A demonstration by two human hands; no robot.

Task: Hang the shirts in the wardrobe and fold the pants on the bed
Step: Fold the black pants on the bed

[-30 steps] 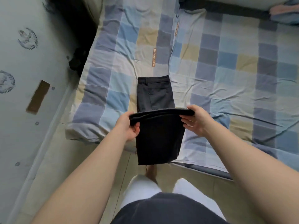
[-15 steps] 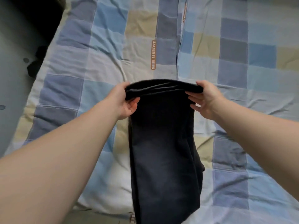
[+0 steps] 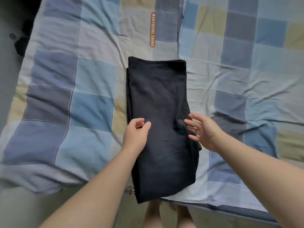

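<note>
We see a big bed (image 3: pixel 79 99) that fills most of the view. Its cover has squares of blue, grey and pale yellow, and it is full of soft wrinkles. The near edge of the bed runs along the bottom, with a bit of pale floor (image 3: pixel 18 209) below it.

The black pants (image 3: pixel 158 99) lie in the middle of the bed. They are folded into one long flat shape that runs away from us. The far end is straight and neat. The near end hangs a little over the edge of the bed.

Our two bare arms reach in from the bottom. Our left hand (image 3: pixel 136 134) rests on the left side of the pants, about halfway along. Its fingers are bent and loose, the thumb and first finger are a little apart, and it holds nothing. Our right hand (image 3: pixel 204 132) is at the right side of the pants. Its fingers are spread wide and straight, with the tips over the dark cloth. We cannot tell if they touch it or float just above.

A thin orange label (image 3: pixel 153 29) with white letters lies on the cover, just past the far end of the pants.

Bare feet (image 3: pixel 152 214) show on the floor, below the hanging end.
</note>
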